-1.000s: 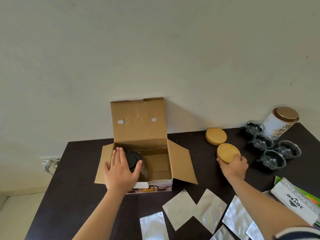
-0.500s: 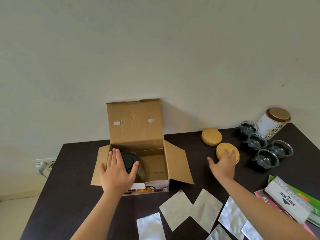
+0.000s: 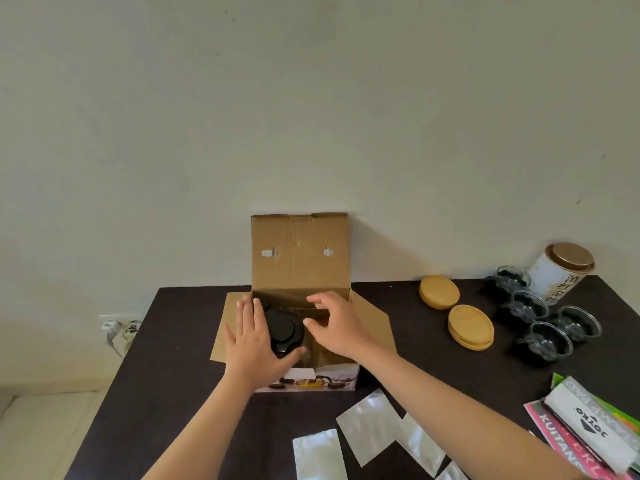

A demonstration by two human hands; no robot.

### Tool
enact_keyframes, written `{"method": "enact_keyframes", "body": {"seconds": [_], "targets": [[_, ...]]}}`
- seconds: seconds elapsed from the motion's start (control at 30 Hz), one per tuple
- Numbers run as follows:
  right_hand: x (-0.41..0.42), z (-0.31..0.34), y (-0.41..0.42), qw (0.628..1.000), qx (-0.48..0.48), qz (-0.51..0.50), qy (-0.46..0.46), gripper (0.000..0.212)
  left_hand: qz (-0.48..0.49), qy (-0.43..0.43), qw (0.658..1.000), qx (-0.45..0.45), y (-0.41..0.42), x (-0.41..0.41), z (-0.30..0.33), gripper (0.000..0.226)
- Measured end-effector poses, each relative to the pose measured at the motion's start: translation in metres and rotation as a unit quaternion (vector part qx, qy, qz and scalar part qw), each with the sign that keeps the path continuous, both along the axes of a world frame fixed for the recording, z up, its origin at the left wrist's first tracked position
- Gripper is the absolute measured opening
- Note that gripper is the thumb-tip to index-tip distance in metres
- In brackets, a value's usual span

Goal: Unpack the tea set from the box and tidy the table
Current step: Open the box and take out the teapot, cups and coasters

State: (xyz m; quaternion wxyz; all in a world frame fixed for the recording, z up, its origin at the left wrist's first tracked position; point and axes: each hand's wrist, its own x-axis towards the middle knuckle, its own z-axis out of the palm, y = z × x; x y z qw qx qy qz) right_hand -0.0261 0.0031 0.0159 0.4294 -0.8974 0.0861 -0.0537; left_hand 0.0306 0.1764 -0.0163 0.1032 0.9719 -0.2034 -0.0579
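Observation:
An open cardboard box (image 3: 300, 258) stands at the back middle of the dark table (image 3: 180, 368), its lid flap upright against the wall. Inside it sits a glass teapot with a black lid (image 3: 282, 329). My left hand (image 3: 250, 344) rests against the teapot's left side, fingers straight, thumb under the lid's front. My right hand (image 3: 337, 327) hovers over the box just right of the teapot, fingers loosely spread, holding nothing. Two round bamboo coasters (image 3: 439, 291) (image 3: 470, 326) and several small glass cups (image 3: 549, 340) stand to the right.
A white tin with a gold lid (image 3: 562, 270) stands at the back right corner. Silver foil pouches (image 3: 370, 424) lie along the front edge. Stationery packs (image 3: 588, 424) lie at the front right. A wall socket with plugs (image 3: 119, 329) is left of the table.
My right hand has left the nearer bamboo coaster and moved left over the box, beside the teapot. The left hand has stayed on the teapot. The camera view has shifted left.

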Motion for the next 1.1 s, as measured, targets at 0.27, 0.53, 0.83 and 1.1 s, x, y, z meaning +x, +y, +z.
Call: {"method": "enact_keyframes", "body": {"seconds": [0.27,0.53,0.83,1.1], "targets": [[0.052,0.015,0.040,0.957,-0.096,0.134,0.240,0.096,0.014,0.133,0.984,-0.115,0.037,-0.009,-0.003,0.150],[0.061,0.006,0.063,0.936,-0.229,0.120,0.238,0.090,0.014,0.154,0.966,-0.206,0.039,-0.010,-0.007,0.146],[0.036,0.076,0.031,0.973,-0.142,0.113,0.146,0.078,0.025,0.146,0.964,-0.222,0.041,-0.009,-0.009,0.154],[-0.015,0.173,-0.067,0.966,-0.230,0.006,0.122,0.084,0.038,0.138,0.964,-0.226,0.037,-0.011,-0.007,0.151]]}}
